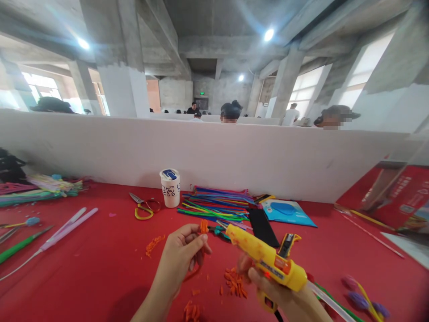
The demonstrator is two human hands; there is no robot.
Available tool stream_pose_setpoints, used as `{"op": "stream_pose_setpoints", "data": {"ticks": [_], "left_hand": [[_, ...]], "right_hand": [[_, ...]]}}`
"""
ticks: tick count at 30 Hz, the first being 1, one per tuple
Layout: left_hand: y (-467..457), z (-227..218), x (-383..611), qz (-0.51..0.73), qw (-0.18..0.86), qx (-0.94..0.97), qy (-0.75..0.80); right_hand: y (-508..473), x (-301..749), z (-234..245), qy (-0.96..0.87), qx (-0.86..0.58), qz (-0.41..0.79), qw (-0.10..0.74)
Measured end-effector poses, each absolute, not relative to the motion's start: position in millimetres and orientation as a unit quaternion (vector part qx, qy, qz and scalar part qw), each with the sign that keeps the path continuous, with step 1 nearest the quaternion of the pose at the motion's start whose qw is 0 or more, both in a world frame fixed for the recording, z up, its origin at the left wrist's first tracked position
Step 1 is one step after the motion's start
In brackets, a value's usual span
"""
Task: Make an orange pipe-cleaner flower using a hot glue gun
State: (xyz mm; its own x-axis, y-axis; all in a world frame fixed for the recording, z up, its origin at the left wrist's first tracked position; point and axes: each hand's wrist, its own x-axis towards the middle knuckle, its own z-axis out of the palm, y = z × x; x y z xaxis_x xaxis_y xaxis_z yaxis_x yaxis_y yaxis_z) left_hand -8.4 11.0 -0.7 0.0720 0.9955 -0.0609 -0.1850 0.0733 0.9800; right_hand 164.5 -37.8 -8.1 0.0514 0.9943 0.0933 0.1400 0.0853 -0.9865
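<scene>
Near the middle of the table, my left hand [184, 252] pinches a small orange fuzzy piece [204, 226] upright between thumb and fingers. A thin orange strand hangs below that hand. My right hand [268, 286] is wrapped round a yellow hot glue gun [258, 250], its metal nozzle pointing left, close to the orange piece but apart from it. A clear glue stick [330, 300] sticks out of the gun's back end, and a small red light glows on its side. Below the hands lie short orange cut pieces [235, 282], with another pile [154, 245] to the left.
Behind my hands are colourful pipe cleaners [217, 203], a white cup [170, 190], scissors [142, 208], teal-handled pliers [221, 232], a black phone-like slab [263, 227] and a blue packet [288, 212]. A pink hair-straightener-like tool [67, 230] lies left. A white partition [201, 152] bounds the red table.
</scene>
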Motion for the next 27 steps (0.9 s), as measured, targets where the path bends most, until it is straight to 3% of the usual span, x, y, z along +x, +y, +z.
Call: {"op": "stream_pose_setpoints", "data": {"ticks": [9,27], "left_hand": [[12.7,-4.1,-9.0,0.489,0.574,0.476,0.452],[5.4,3.2,-4.7,0.489,0.585,0.465,0.449]], "right_hand": [[-47.9,147.7,13.1,-0.564,-0.602,0.292,0.484],[-47.7,147.1,9.2,-0.553,-0.611,0.303,0.479]]}}
